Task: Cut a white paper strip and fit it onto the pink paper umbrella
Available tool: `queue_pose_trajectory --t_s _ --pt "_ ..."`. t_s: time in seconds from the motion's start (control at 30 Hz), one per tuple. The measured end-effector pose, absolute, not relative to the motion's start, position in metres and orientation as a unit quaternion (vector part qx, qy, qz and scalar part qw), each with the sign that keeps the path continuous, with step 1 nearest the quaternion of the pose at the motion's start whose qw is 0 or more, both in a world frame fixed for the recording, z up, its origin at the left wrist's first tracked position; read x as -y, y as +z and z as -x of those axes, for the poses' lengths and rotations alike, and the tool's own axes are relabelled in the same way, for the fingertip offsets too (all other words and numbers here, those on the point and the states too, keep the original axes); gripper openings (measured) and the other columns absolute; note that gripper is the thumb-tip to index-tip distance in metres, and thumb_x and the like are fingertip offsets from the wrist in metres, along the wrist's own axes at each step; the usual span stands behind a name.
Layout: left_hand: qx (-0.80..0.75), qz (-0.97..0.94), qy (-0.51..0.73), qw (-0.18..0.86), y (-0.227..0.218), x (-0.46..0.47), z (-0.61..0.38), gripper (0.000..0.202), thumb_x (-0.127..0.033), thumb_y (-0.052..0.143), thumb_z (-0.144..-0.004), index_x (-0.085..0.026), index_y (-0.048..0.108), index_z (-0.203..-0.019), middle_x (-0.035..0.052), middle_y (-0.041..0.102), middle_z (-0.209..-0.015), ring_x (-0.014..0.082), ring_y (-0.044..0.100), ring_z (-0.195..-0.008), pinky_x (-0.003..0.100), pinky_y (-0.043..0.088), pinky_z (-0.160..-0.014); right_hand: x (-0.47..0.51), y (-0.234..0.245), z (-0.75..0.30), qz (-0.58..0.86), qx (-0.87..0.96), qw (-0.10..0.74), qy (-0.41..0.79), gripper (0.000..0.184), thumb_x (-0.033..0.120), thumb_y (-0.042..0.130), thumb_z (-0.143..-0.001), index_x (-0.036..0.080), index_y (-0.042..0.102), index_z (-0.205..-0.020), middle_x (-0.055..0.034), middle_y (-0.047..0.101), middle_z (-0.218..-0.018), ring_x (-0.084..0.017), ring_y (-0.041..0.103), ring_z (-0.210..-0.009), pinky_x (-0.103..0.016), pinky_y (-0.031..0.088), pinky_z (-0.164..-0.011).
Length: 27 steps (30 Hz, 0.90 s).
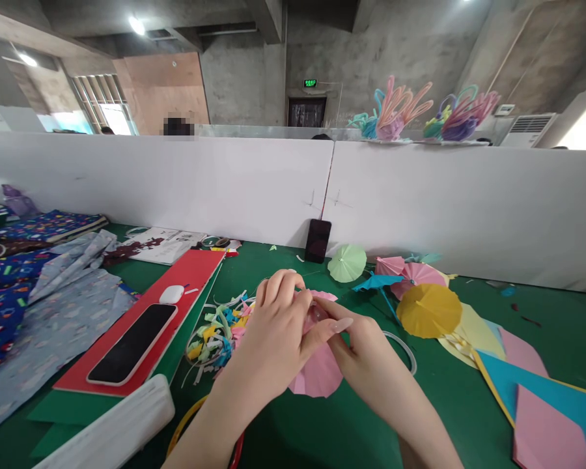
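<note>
A pink pleated paper piece point(321, 376), shaped like the small paper umbrellas beside it, is between my hands above the green table. My left hand point(279, 329) is closed on it from the left, its thumb pointing right across the top. From the right, my right hand point(354, 342) pinches the same paper, thumb and finger close to my left thumb. The fingers cover the middle of the paper, so what lies under them is hidden. Close to my left hand sits a heap of coloured paper scraps point(219, 335).
A green paper umbrella point(348, 263), a yellow one point(430, 311) and pink ones point(417, 277) lie behind right. Coloured paper sheets point(549, 423) are at right. Left are a phone point(133, 344) on a red board point(190, 277) and fabric point(78, 306). Another phone point(318, 241) leans on the partition point(215, 189).
</note>
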State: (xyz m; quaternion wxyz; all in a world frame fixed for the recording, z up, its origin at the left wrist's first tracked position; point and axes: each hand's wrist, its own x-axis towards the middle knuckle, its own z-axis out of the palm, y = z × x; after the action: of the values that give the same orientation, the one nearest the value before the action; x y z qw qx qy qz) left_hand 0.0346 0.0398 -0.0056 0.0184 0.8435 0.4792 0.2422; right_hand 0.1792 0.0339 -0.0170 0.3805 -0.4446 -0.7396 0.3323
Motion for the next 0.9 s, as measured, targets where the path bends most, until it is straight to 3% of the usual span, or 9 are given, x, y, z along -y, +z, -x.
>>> queue_pose_trajectory --t_s 0.23,0.33,0.57,0.67,0.9 --pt "-0.486 -0.84 0.24 0.011 -0.004 -0.038 -0.038 0.048 -0.052 0.027 -0.095 -0.013 0.055 -0.091 0.0125 0.05 -0.106 0.0289 0.041 -0.111 0.047 0.038 -0.091 -0.033 -0.019 -0.175 0.473 0.754 0.382 0.248 0.033 0.009 0.036 -0.084 0.015 0.062 -0.103 -0.0075 0.069 -0.085 -0.019 0.063 -0.07 -0.031 0.053 -0.064" --pt "-0.489 -0.838 0.242 0.013 -0.005 -0.039 -0.039 0.048 -0.053 0.025 -0.094 -0.014 0.054 -0.091 0.0128 0.05 -0.106 0.0293 0.041 -0.111 0.047 0.039 -0.091 -0.034 -0.022 -0.172 0.486 0.768 0.371 0.19 0.038 0.01 0.036 -0.083 0.011 0.061 -0.111 -0.0114 0.071 -0.09 -0.021 0.065 -0.069 -0.032 0.054 -0.059" --pt "-0.489 -0.828 0.274 0.024 -0.008 -0.038 -0.04 0.048 -0.051 0.024 -0.095 -0.013 0.052 -0.095 0.0141 0.05 -0.11 0.0298 0.04 -0.116 0.049 0.037 -0.095 -0.036 -0.027 -0.169 0.483 0.793 0.372 0.003 0.042 0.01 0.035 -0.082 0.005 0.063 -0.112 -0.013 0.074 -0.084 -0.021 0.069 -0.06 -0.028 0.054 -0.045" --pt "-0.49 -0.822 0.29 0.025 -0.01 -0.037 -0.042 0.047 -0.05 0.024 -0.095 -0.013 0.052 -0.096 0.0156 0.049 -0.114 0.0308 0.037 -0.12 0.05 0.036 -0.097 -0.037 -0.029 -0.169 0.465 0.797 0.376 -0.083 0.043 0.009 0.034 -0.082 0.002 0.064 -0.112 -0.0161 0.075 -0.09 -0.022 0.072 -0.063 -0.028 0.055 -0.047" --pt "-0.505 -0.784 0.356 0.053 -0.012 -0.036 -0.05 0.042 -0.053 0.027 -0.094 -0.018 0.051 -0.091 0.0135 0.044 -0.121 0.0292 0.031 -0.126 0.051 0.035 -0.1 -0.039 -0.03 -0.174 0.459 0.783 0.414 -0.069 0.037 0.013 0.039 -0.086 0.005 0.067 -0.109 -0.0142 0.077 -0.089 -0.018 0.071 -0.063 -0.025 0.054 -0.052"
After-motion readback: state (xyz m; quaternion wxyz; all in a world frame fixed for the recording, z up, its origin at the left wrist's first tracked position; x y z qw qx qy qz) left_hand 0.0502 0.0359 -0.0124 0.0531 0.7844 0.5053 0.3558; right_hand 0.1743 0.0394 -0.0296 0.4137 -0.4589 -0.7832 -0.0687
